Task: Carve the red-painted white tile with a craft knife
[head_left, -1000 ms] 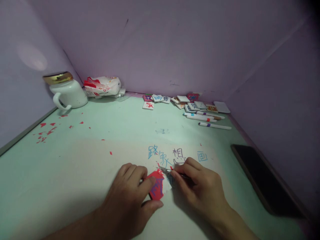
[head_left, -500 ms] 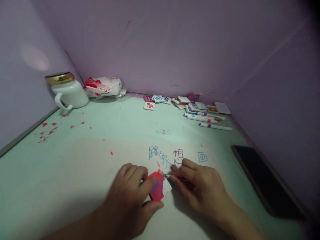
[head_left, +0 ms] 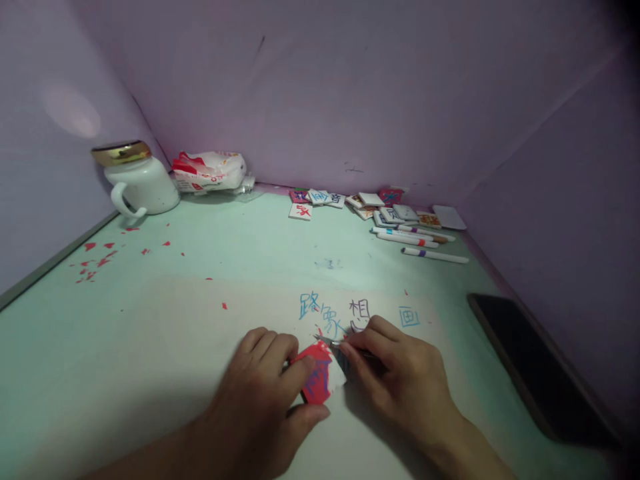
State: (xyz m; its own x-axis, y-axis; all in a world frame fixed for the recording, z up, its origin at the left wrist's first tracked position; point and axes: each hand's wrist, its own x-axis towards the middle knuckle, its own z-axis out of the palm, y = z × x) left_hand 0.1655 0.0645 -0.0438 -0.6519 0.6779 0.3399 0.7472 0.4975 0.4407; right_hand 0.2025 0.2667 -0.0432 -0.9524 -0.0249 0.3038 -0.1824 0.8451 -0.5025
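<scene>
The left hand [head_left: 260,393] lies low on the pale green surface [head_left: 210,247], its grip pinching a small red and white tile [head_left: 317,377] between thumb and forefinger and holding it flat on a sheet of paper [head_left: 200,313]. Just right of the tile, the right hand [head_left: 400,377] has its grip pressed together around a thin metal-tipped tool [head_left: 334,344], the tip touching the tile's upper edge. I cannot tell whether the tool is a knife or a pen.

Just beyond the tile, on the same paper, stand four handwritten characters [head_left: 350,312] in blue and dark ink. Far beyond the tile, by the back wall, lies a loose heap of more tiles [head_left: 367,203], with several markers [head_left: 420,240] just in front of them. Well to the right of the tile a dark phone [head_left: 530,370] lies flat. Far to the left of the tile are scattered red scraps [head_left: 97,257], and behind them a white mug [head_left: 137,183] with a gold lid, with a crumpled red and white packet [head_left: 210,171] beside it.
</scene>
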